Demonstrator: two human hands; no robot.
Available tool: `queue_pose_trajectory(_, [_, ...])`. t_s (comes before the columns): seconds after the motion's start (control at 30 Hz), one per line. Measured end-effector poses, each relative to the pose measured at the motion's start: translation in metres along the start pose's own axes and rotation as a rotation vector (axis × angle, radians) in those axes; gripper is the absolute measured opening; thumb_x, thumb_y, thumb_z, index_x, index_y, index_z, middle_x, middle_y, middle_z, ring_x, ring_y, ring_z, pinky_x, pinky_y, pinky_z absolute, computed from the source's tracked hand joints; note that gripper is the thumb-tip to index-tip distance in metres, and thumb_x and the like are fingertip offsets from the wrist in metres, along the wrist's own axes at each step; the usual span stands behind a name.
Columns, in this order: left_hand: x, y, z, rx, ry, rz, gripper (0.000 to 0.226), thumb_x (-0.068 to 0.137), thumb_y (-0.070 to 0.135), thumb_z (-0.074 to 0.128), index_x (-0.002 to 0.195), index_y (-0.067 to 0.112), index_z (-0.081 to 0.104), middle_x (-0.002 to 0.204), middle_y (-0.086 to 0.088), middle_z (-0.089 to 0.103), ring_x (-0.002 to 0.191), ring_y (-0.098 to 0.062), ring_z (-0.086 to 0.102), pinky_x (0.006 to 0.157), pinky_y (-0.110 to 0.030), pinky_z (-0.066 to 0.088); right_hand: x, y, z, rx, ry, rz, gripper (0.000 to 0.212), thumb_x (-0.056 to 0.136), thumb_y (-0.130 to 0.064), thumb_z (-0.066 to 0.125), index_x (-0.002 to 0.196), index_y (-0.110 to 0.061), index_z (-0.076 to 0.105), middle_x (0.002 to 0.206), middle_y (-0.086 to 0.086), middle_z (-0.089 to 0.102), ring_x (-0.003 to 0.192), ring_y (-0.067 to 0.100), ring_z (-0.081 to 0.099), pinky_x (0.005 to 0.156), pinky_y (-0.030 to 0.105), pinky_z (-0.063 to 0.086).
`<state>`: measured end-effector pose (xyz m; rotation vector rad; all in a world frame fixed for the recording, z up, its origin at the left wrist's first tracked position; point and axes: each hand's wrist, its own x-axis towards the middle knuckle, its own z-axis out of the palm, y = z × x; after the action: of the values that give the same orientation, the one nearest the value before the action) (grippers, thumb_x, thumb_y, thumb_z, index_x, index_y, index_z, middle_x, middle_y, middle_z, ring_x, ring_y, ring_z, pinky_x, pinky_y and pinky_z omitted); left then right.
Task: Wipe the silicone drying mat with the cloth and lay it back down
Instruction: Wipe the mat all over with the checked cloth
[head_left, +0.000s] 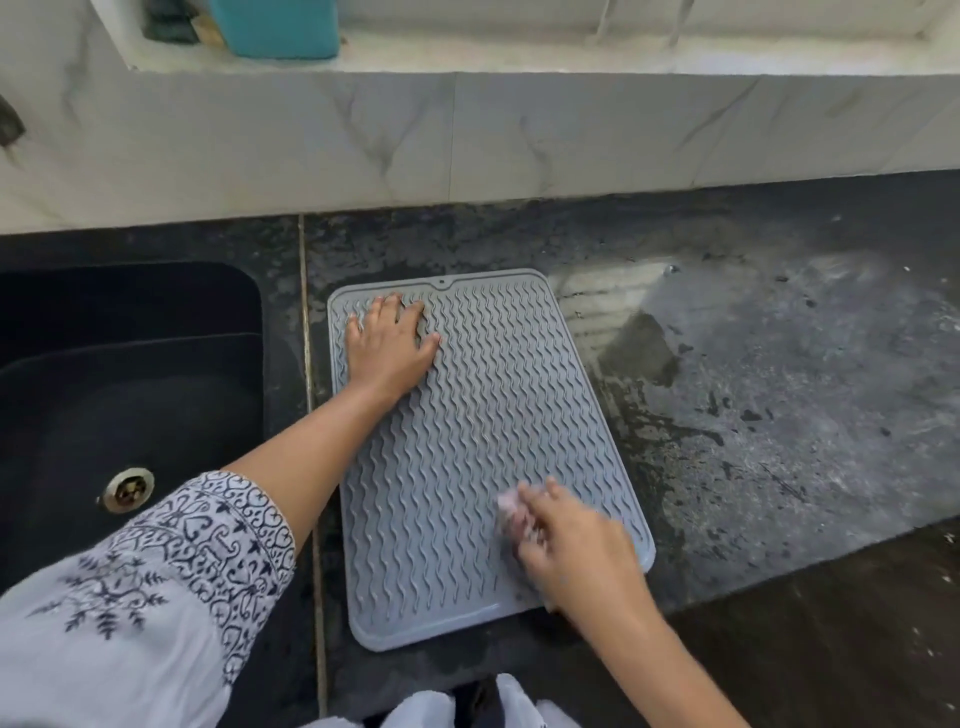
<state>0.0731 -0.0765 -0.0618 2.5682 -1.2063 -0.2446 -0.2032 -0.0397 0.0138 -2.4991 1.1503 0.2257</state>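
A grey silicone drying mat with wavy ridges lies flat on the dark counter, just right of the sink. My left hand presses flat on the mat's far left corner, fingers spread. My right hand is at the mat's near right corner, closed on a small pinkish cloth that touches the mat. The right hand and the cloth are blurred. Most of the cloth is hidden under my fingers.
A black sink with a metal drain lies to the left. The dark stone counter to the right is wet and streaked. A marble-tiled wall rises behind, with a teal container on its ledge.
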Motion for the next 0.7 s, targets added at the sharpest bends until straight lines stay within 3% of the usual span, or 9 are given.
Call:
queue_pose_trajectory(0.07, [0.001,-0.005,0.006,0.012,0.005,0.013,0.057,0.094,0.051,0.036,0.146,0.026,0.03,0.156,-0.006,0.021,0.145,-0.024,0.013,0.116,-0.052,0.005,0.041,-0.011,-0.031,0.21,0.172,0.072,0.055,0.089,-0.031,0.056,0.141,-0.033,0.037,0.123,0.003,0.06,0.099,0.019,0.061,0.084,0.032,0.049])
queue_pose_trajectory(0.13, [0.0,-0.006,0.009,0.028,0.024,0.031,0.058,0.094,0.053,0.033,0.147,0.027,0.027,0.158,-0.004,0.018,0.145,-0.024,0.011,0.116,-0.052,0.004,0.098,-0.025,-0.047,0.359,0.338,0.092,0.048,0.089,-0.028,0.055,0.134,-0.029,0.039,0.087,0.004,0.064,0.073,0.019,0.062,0.067,0.031,0.051])
queue_pose_trajectory(0.17, [0.0,-0.006,0.01,0.024,0.024,0.032,0.059,0.094,0.053,0.033,0.147,0.028,0.027,0.158,-0.004,0.017,0.146,-0.023,0.01,0.116,-0.052,0.003,0.131,-0.031,-0.049,0.392,0.394,0.083,0.043,0.088,-0.028,0.054,0.128,-0.028,0.039,0.083,0.005,0.065,0.069,0.022,0.063,0.065,0.035,0.053])
queue_pose_trajectory(0.27, [0.002,-0.008,0.011,0.022,0.019,0.024,0.059,0.095,0.054,0.031,0.148,0.029,0.025,0.158,-0.002,0.015,0.146,-0.023,0.009,0.116,-0.051,0.002,0.217,-0.047,-0.038,0.37,0.38,0.038,0.036,0.085,-0.029,0.055,0.118,-0.023,0.044,0.103,0.011,0.066,0.092,0.03,0.063,0.082,0.041,0.051])
queue_pose_trajectory(0.37, [0.004,-0.008,0.012,0.037,0.043,0.022,0.059,0.095,0.054,0.029,0.148,0.028,0.025,0.158,-0.002,0.016,0.146,-0.022,0.01,0.116,-0.051,0.003,0.254,-0.054,-0.004,0.028,0.326,-0.029,0.049,0.086,-0.036,0.053,0.132,-0.019,0.046,0.148,0.015,0.036,0.14,0.031,0.024,0.113,0.043,0.02])
queue_pose_trajectory(0.4, [0.004,-0.008,0.013,0.043,0.05,0.022,0.059,0.094,0.053,0.029,0.148,0.028,0.025,0.158,-0.002,0.016,0.146,-0.022,0.011,0.116,-0.051,0.003,0.257,-0.052,0.003,-0.044,0.351,-0.043,0.054,0.087,-0.039,0.051,0.137,-0.02,0.043,0.154,0.014,0.026,0.144,0.03,0.013,0.115,0.044,0.012])
queue_pose_trajectory(0.47, [0.006,-0.008,0.014,0.054,0.062,0.026,0.06,0.094,0.054,0.03,0.148,0.028,0.024,0.158,-0.002,0.017,0.146,-0.022,0.011,0.116,-0.051,0.003,0.258,-0.045,0.008,-0.074,0.344,-0.052,0.059,0.089,-0.042,0.048,0.143,-0.023,0.035,0.156,0.012,0.019,0.145,0.03,0.009,0.114,0.047,0.012])
queue_pose_trajectory(0.57, [0.006,-0.008,0.014,0.052,0.052,0.024,0.061,0.093,0.054,0.031,0.148,0.028,0.024,0.158,-0.002,0.016,0.146,-0.022,0.011,0.116,-0.051,0.002,0.248,-0.043,0.006,-0.119,0.265,-0.066,0.061,0.091,-0.038,0.052,0.146,-0.02,0.031,0.153,0.013,0.026,0.142,0.034,0.017,0.109,0.045,0.026])
queue_pose_trajectory(0.7, [0.007,-0.008,0.012,0.051,0.039,0.026,0.062,0.093,0.053,0.031,0.149,0.028,0.022,0.159,-0.002,0.015,0.146,-0.022,0.009,0.116,-0.051,0.002,0.205,-0.046,0.013,-0.125,0.31,-0.039,0.051,0.092,-0.023,0.052,0.14,-0.011,0.039,0.145,0.017,0.039,0.135,0.036,0.031,0.106,0.041,0.034])
